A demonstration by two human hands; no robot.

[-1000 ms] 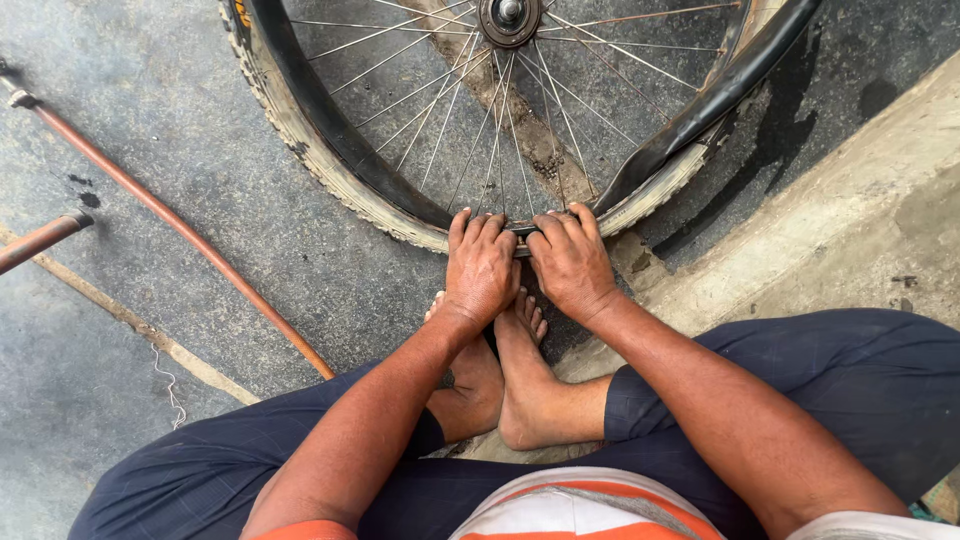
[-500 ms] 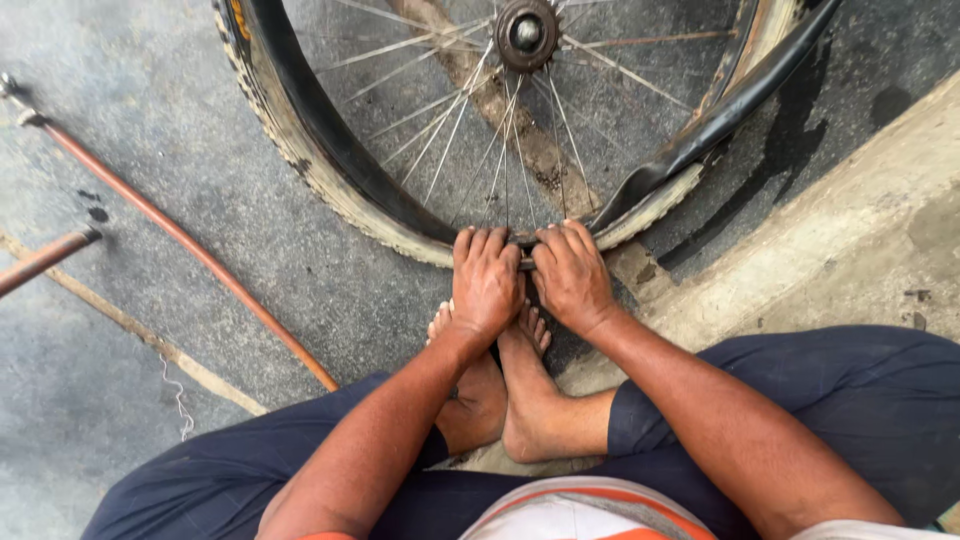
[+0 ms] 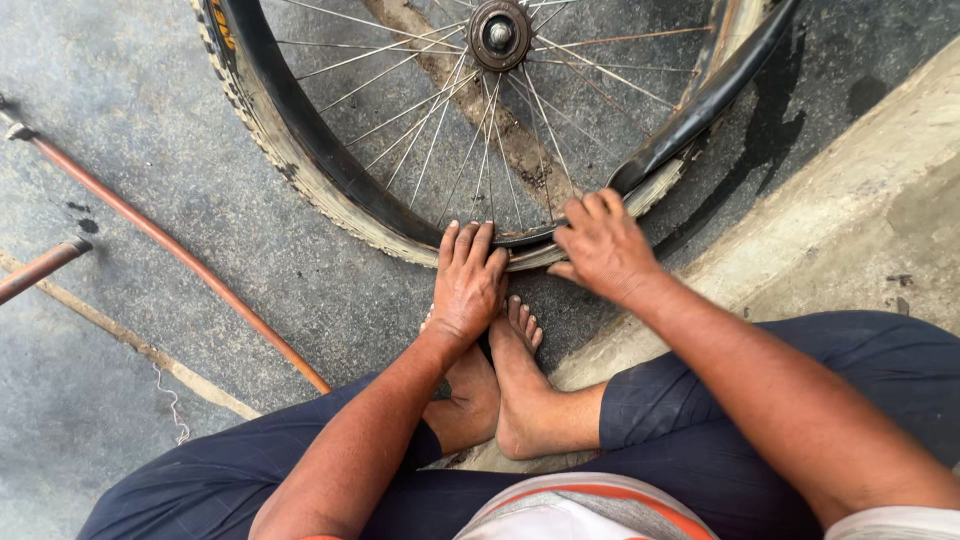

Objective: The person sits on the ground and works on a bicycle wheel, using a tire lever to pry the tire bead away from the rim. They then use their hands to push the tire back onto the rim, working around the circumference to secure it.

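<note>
Your left hand (image 3: 468, 282) lies flat with fingers together, pressed on the near edge of the wheel (image 3: 400, 150), fingertips over the tyre (image 3: 300, 160) where it meets the rim. Your right hand (image 3: 603, 245) sits just beside it to the right, fingers curled and closed over the same edge, gripping where the black tube (image 3: 700, 105) comes away from the rim; whether it pinches the tube or the tyre bead you cannot tell from here. The wheel lies flat on the floor (image 3: 130, 130) straight ahead of you, its hub (image 3: 498, 33) well beyond both hands, so the arc you hold runs left to right across your reach. The loose tube rises away up and to the right, on your right hand's side, and that hand is the nearer one to it. Your bare feet (image 3: 505, 390) are tucked just under the hands, toes near the tyre. A reddish pipe (image 3: 170, 250) slants across the floor well to your left.
</note>
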